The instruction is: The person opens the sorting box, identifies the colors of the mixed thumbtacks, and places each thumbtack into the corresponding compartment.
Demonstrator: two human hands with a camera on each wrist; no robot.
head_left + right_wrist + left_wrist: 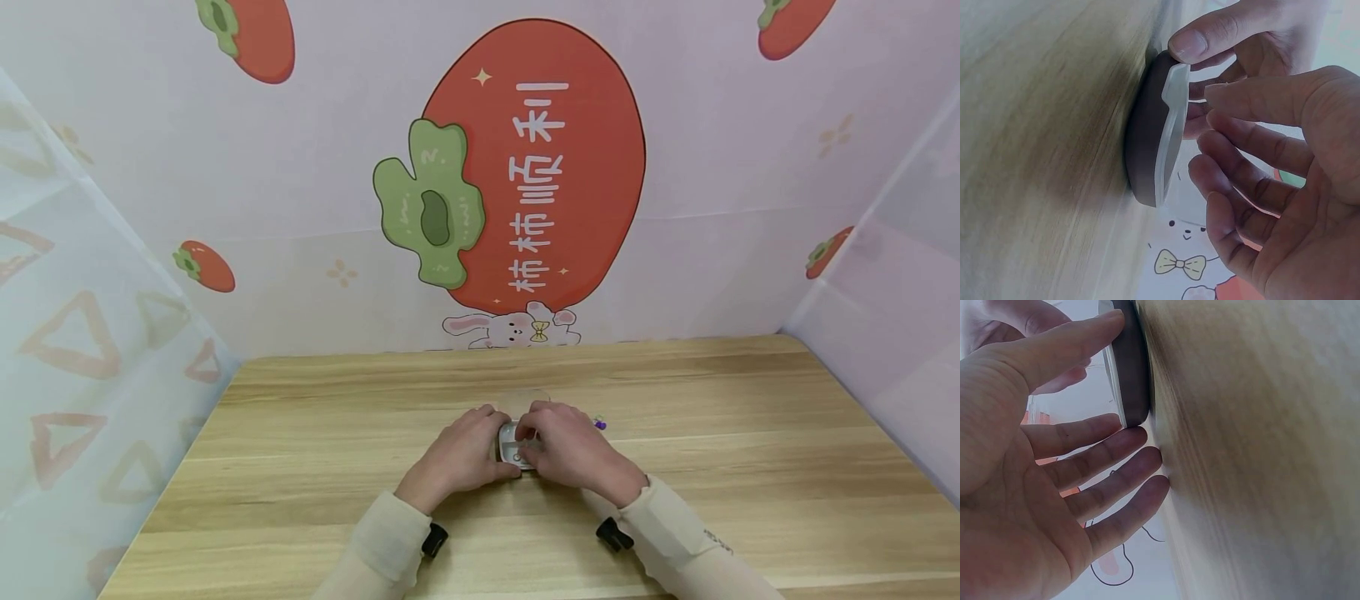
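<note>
A small shallow case [508, 446] with a dark outer shell and a pale rim lies on the wooden table, its light inside facing up. My left hand [468, 450] holds it at the left, thumb along the near side and fingertips at the far end; the dark side [1132, 369] shows in the left wrist view. Over the right part of the case hovers my right hand [566, 442], its fingers bent and its thumb near the index fingertip. Whether they pinch something small I cannot tell. A small ring-like shape [517, 457] shows inside the case.
Just right of my right hand lies a tiny purple and greenish piece [600, 423]. A clear, rounded lid-like part [528, 395] stands out behind the case. The wooden table [300, 467] meets a printed backdrop [300, 325] at the back.
</note>
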